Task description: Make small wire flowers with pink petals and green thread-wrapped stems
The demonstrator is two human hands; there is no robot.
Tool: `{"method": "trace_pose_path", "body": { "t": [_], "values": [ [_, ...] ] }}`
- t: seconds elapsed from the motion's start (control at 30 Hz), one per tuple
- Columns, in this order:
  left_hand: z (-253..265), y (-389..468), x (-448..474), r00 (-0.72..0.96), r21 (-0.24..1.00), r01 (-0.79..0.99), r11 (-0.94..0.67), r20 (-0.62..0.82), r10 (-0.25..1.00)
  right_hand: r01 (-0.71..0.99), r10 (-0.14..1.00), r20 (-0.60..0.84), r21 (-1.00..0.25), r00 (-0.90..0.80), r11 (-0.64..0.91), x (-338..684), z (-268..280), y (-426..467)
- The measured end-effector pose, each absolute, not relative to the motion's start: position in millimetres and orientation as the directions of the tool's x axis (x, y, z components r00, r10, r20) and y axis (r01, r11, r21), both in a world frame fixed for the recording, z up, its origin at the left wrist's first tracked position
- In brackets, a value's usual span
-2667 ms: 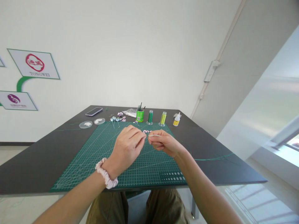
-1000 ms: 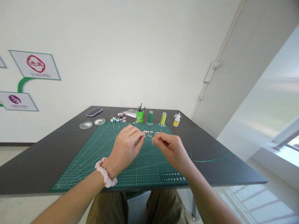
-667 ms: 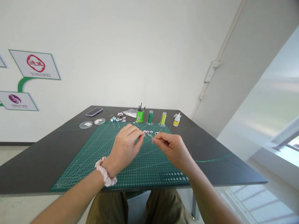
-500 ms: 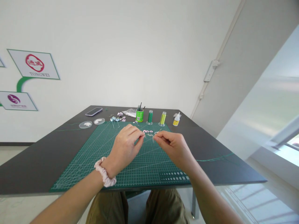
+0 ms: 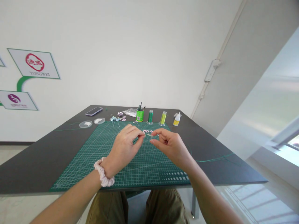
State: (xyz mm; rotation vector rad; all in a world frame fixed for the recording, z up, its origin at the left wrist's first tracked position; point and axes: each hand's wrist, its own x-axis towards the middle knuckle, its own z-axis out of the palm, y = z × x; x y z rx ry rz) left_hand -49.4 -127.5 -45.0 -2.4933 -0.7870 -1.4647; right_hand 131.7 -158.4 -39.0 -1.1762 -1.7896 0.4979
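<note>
bright | daylight from right window [image 5: 295,142] | floor [image 5: 257,202] glare | edges stretched

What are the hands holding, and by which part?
The left hand pinches a thin pale strand; whether near its end or midway, I can't tell. The right hand is open, thumb and index apart.

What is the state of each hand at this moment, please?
Left hand: closed, pinching a thin pale strand.
Right hand: open, holding nothing that can be seen.

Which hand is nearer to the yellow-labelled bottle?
Right. The right hand is on the near side of the bottle, its fingers to the left; the left hand is on the near side, but farther left.
</note>
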Motion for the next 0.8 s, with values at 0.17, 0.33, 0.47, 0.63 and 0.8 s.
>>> {"method": "trace_pose_path", "body": {
  "t": [0.17, 0.33, 0.47, 0.63, 0.8],
  "values": [
    [-44.5, -127.9, -48.4, 0.383, 0.170, 0.477, -0.862, 0.843, 0.378, 0.487, 0.858, 0.484, -0.715, -0.172, 0.501, 128.8, -40.7, -153.3],
    [-44.1, -129.0, -47.6, 0.379, 0.248, 0.429, -0.868, 0.823, 0.423, 0.455, 0.844, 0.515, -0.723, -0.147, 0.520, 128.0, -37.5, -151.9],
    [-44.0, -129.6, -47.4, 0.369, 0.390, 0.388, -0.835, 0.765, 0.528, 0.417, 0.852, 0.506, -0.751, -0.134, 0.512, 128.3, -36.8, -150.0],
    [-41.2, -128.6, -48.1, 0.389, 0.665, 0.281, -0.692, 0.580, 0.716, 0.351, 0.877, 0.457, -0.805, -0.148, 0.479, 128.4, -37.4, -148.3],
    [-38.8, -126.8, -46.7, 0.460, 0.804, 0.162, -0.572, 0.451, 0.765, 0.323, 0.881, 0.447, -0.820, -0.152, 0.472, 128.2, -38.1, -147.5]
  ]
}}
